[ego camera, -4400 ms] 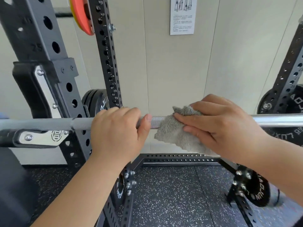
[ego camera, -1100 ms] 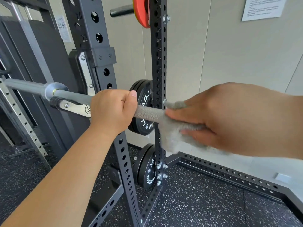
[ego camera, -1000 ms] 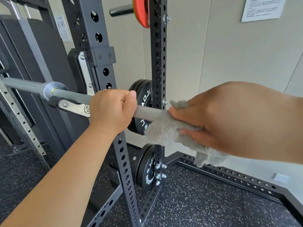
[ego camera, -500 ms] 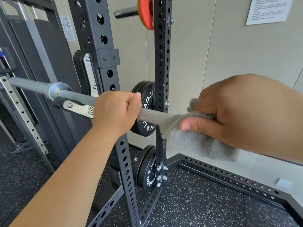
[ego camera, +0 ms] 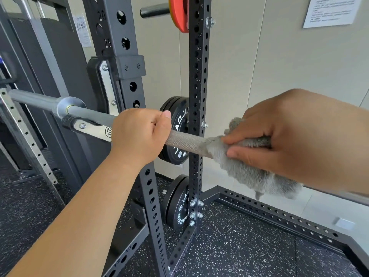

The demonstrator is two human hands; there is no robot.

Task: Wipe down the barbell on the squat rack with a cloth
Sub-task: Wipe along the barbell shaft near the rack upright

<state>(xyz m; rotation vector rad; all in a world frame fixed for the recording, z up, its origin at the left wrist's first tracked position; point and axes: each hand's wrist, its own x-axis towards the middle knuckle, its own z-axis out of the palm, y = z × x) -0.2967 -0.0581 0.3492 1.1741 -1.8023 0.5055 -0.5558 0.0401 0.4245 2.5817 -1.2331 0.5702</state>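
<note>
Gripping: left hand [ego camera: 139, 134] is curled round the barbell [ego camera: 185, 141], just right of the hook [ego camera: 89, 126].
Cloth: grey cloth [ego camera: 245, 168] drapes over the knurled shaft, squeezed by the right hand [ego camera: 295, 136].
Barbell: rests in the squat rack [ego camera: 199, 56] hook.

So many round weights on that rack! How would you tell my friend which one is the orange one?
Find the tall black post full of holes in the middle. Follow it to the top of the picture, where a dark peg sticks out leftward. The orange-red plate sits on that peg; the plates lower down are black with white lettering.
</note>
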